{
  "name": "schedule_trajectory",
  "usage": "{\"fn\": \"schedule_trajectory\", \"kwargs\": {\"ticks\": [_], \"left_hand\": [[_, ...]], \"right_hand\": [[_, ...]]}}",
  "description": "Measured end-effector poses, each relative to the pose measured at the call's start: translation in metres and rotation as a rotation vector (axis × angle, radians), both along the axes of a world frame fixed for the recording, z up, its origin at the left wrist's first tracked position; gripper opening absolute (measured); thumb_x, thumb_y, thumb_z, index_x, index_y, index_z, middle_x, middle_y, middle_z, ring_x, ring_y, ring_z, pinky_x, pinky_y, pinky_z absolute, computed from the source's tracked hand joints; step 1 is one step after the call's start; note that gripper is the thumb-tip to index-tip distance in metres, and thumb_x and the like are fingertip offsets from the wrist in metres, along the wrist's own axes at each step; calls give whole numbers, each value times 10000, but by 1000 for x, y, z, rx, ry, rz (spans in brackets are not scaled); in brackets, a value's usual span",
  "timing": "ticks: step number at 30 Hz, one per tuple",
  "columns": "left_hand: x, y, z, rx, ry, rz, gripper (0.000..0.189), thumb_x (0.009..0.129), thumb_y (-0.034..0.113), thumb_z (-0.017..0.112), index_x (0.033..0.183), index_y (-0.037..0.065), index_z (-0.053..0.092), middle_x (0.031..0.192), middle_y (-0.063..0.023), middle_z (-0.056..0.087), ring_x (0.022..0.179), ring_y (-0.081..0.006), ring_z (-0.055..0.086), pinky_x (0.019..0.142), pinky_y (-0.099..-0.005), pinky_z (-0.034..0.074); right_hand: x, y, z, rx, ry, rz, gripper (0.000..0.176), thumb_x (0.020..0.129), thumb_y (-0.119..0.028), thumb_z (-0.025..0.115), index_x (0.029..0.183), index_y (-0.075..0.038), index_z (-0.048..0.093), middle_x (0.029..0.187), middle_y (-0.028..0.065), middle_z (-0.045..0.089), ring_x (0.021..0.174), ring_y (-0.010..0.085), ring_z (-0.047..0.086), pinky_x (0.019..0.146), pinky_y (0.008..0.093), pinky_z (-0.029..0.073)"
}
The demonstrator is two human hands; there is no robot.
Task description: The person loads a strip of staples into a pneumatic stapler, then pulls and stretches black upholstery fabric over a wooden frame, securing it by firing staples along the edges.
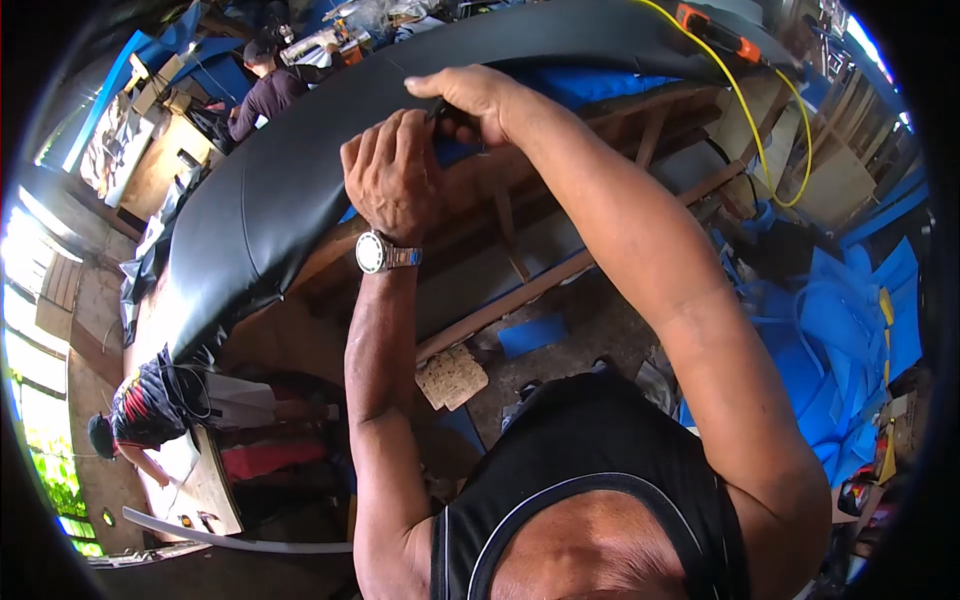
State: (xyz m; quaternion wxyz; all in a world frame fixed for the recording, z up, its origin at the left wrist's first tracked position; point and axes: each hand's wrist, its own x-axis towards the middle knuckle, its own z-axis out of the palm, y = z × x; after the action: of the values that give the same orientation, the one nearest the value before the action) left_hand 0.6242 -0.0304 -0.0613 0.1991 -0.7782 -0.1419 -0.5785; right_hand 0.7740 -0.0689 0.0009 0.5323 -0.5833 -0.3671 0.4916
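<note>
A long curved panel covered in black upholstery (300, 140) arches across the upper part of the view, with blue material (590, 86) and a wooden frame (505, 225) showing under its lower edge. My left hand (390, 175), with a metal watch (371, 252) on the wrist, has its fingers curled over that edge and closed on the black cover. Beside it on the right, my right hand (470, 100) holds the cover's edge with curled fingers, its thumb stretched out to the left over the black surface.
An orange and black tool (715, 30) lies on the panel's right end, joined to a yellow hose (750, 115). Blue sheets (830, 340) are heaped at the right. One person (270, 90) works at the upper left, another (160, 405) leans over a board (215, 480) at the lower left.
</note>
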Motion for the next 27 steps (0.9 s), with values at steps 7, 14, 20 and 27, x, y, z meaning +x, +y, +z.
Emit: {"fn": "schedule_trajectory", "kwargs": {"ticks": [7,14,20,27], "left_hand": [[-6,-10,5,-85,65,0,127,918,137,666,1040,105,684,1024,-54,732,922,-246,680,819,-394,483],[-6,-14,13,-242,76,278,333,853,104,643,1184,119,660,1149,-68,718,1131,-280,657,1004,-429,461],[1,-3,12,-186,200,162,283,812,114,619,1093,128,647,1029,-50,714,968,-267,669,833,-430,494],[-11,-4,-1,96,214,-48,452,711,414,749,1006,91,633,916,-28,664,851,-215,648,723,-355,478]], "right_hand": [[-6,5,-8,69,-62,-133,297,976,-361,627,867,-86,645,727,37,578,535,134,521,440,281,366],[-19,-11,-22,256,-41,-227,319,966,-395,631,814,-114,620,604,-1,503,436,113,408,396,283,294],[-18,-30,-34,385,-132,-233,368,967,-383,610,794,-65,675,601,-5,547,441,115,464,387,304,359],[-32,-54,-75,525,53,-217,386,1021,-376,575,742,-113,621,524,-48,457,380,72,428,329,262,280]]}}
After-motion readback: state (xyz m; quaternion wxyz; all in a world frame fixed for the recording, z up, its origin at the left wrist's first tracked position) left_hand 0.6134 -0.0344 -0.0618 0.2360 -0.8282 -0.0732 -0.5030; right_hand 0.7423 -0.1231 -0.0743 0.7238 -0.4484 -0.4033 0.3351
